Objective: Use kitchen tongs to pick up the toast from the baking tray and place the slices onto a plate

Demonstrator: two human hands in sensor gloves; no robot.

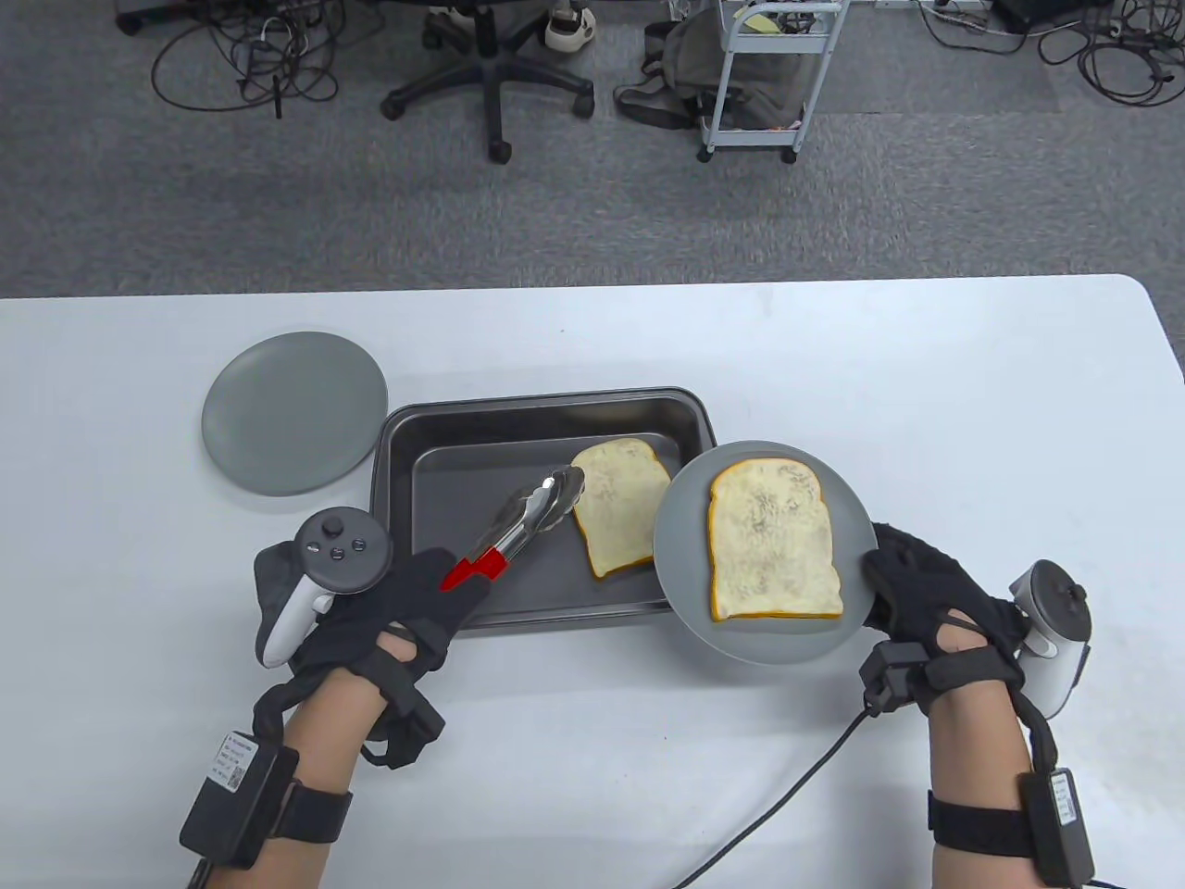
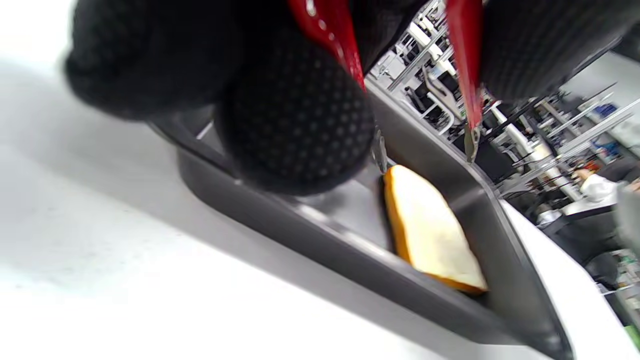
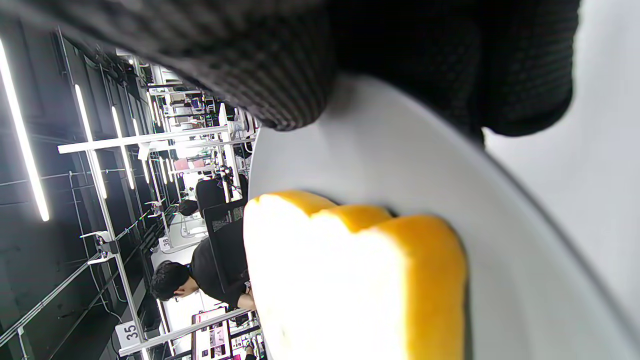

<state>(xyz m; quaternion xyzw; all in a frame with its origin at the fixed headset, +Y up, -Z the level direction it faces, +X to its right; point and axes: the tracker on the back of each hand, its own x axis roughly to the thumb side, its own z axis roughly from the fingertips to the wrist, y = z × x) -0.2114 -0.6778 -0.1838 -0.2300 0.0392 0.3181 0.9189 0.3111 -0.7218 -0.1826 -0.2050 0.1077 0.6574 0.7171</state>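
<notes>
Toast [image 1: 618, 505] in tray, edge under plate [image 1: 680, 556]

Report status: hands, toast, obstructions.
Left hand grips tongs at tray toast. Right hand holds plate, one slice on it. Nothing in the way.

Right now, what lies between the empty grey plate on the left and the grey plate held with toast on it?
The dark metal baking tray, with one toast slice and red-handled tongs over it, in the table view.
</notes>
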